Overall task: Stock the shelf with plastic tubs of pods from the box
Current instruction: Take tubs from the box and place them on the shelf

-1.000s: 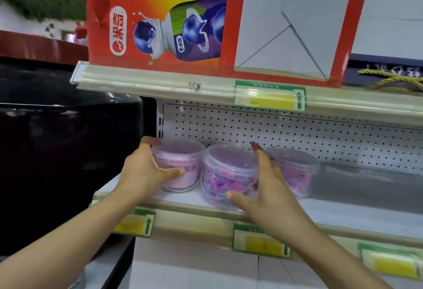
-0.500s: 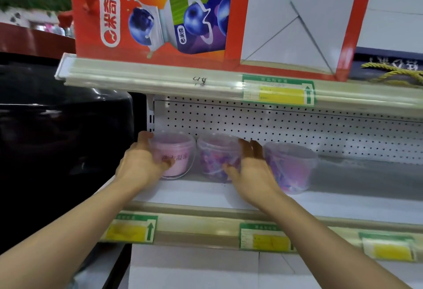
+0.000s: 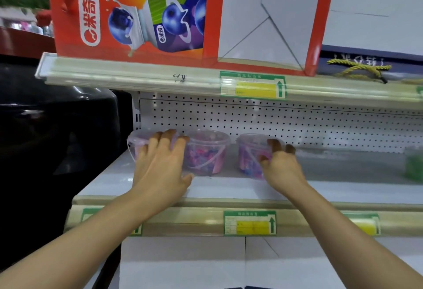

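The left hand (image 3: 160, 165) lies with fingers straight and spread over the front of the left tub (image 3: 137, 144), pressing it rather than clasping it; the thumb sticks out to the side, low, toward the next tub along. The right hand (image 3: 280, 167) is curled round the right tub (image 3: 250, 158), thumb on the near wall and fingertips hooked over the far side of the rim — a real grip, as far as the blur allows.

Between the two hands stands the middle tub (image 3: 207, 151), untouched, just off the left hand's fingertips and well apart from the right hand. All three tubs sit upright in a row that runs across from hand to hand, deep on the shelf (image 3: 229, 189) and close to the perforated back panel (image 3: 297, 124). A gap shows between the middle and right tubs, while the left and middle ones look to be nearly touching.

Judging from this, the row's line is what matters next: the tubs lie straight ahead of both hands, each hand already on its own end tub, so any squaring-up is a push directly away from the body or a small slide sideways. Past the right hand the shelf stretches on, with something green and blurred (image 3: 413, 167) at its far end. Below the forearms is a price label (image 3: 249, 223); above, a red carton (image 3: 137, 14). The box to stock from is not in view.
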